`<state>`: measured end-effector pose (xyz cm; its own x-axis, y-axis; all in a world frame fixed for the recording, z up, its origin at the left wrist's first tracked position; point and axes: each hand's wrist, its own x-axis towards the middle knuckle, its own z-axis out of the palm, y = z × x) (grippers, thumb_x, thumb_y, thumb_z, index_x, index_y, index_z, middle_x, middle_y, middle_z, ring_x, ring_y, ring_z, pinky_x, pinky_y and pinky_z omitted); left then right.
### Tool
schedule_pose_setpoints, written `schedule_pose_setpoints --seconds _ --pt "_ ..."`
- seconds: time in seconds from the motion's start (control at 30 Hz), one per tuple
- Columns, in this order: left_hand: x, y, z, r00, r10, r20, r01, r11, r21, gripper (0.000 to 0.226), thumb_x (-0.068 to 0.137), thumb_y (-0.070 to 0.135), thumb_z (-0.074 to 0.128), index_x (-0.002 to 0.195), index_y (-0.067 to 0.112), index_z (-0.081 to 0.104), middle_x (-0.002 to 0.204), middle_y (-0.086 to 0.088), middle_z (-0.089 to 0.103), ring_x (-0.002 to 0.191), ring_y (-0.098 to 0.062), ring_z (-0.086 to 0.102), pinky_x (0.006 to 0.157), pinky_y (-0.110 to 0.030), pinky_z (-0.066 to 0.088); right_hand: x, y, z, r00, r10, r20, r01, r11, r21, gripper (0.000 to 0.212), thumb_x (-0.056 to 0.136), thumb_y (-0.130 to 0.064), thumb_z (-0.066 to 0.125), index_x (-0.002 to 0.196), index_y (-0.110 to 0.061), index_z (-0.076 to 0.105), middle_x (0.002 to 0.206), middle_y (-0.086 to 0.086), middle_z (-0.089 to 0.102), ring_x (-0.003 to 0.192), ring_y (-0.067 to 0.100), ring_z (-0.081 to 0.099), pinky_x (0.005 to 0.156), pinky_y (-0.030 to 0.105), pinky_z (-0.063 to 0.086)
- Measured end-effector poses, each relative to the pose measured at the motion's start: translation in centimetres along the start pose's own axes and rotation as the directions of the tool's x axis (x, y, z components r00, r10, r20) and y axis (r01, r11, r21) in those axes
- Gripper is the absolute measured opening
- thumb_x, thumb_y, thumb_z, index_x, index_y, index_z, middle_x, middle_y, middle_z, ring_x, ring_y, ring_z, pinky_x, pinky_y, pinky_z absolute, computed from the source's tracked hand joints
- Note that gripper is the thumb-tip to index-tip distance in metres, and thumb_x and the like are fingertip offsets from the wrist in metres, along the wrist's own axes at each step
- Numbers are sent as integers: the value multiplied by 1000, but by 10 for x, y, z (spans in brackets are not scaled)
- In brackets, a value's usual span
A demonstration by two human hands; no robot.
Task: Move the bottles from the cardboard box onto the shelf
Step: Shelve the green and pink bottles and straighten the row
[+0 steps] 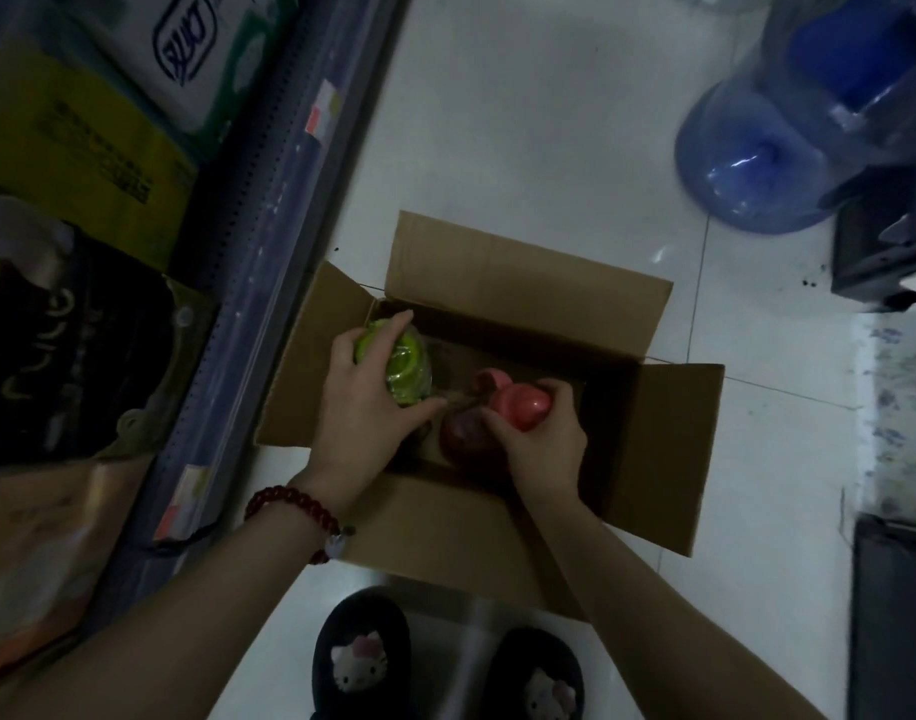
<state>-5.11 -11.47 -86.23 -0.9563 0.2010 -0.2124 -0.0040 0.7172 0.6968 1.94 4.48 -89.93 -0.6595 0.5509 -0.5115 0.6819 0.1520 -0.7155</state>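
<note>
White tiled floor point(549, 122), cardboard box point(653, 433) beside shelf point(268, 262); left hand point(362, 407) grips green bottle point(401, 368), right hand point(541, 441) seemingly grips pink bottle point(518, 405)

head cam: single wide-angle view | worn on person's head, faces steeply down | near, arm's reach above open cardboard box point(518, 283) on tiled floor point(523, 122) | shelf point(268, 262) along left edge | slippers point(362, 657) at bottom edge

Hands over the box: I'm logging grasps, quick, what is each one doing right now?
Left hand: grips the green-capped bottle in the cardboard box.
Right hand: grips the pink-capped bottle.
</note>
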Motion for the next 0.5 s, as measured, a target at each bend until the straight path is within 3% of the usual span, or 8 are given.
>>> schedule_pose_setpoints --seconds 0.23,0.37,0.43,0.5 --pt "-3 41 -6 1000 9 -2 -9 1000 1 78 70 23 79 137 35 40 136 -5 37 114 -14 44 90 -16 36 -6 -37 -35 996 -81 -20 82 996 38 63 69 -25 82 120 -27 44 121 -6 53 112 14 55 89 31 54" --pt "0 94 -36 1000 22 -21 -22 999 -33 77 69 24 78 136 36 41 132 -4 41 108 -10 45 81 -3 31 -26 -77 -76 992 -118 -49 121 992 46 65 66 -28 83 116 -25 41 111 -8 51 98 10 55 68 8 44" --pt "1 129 -57 999 37 -32 -38 998 -49 76 69 24 78 135 36 42 128 -2 42 102 -4 42 69 6 30 -40 -101 -103 988 -131 -80 134 990 35 61 64 -26 84 110 -25 44 107 -6 54 95 11 56 69 11 43" --pt "0 167 -82 997 58 -44 -61 995 -79 75 67 22 78 132 39 43 124 0 42 98 -3 42 68 11 30 -57 -128 -133 979 -164 -122 165 986 -2 55 62 -25 84 102 -25 46 102 -2 55 91 14 56 71 19 46"
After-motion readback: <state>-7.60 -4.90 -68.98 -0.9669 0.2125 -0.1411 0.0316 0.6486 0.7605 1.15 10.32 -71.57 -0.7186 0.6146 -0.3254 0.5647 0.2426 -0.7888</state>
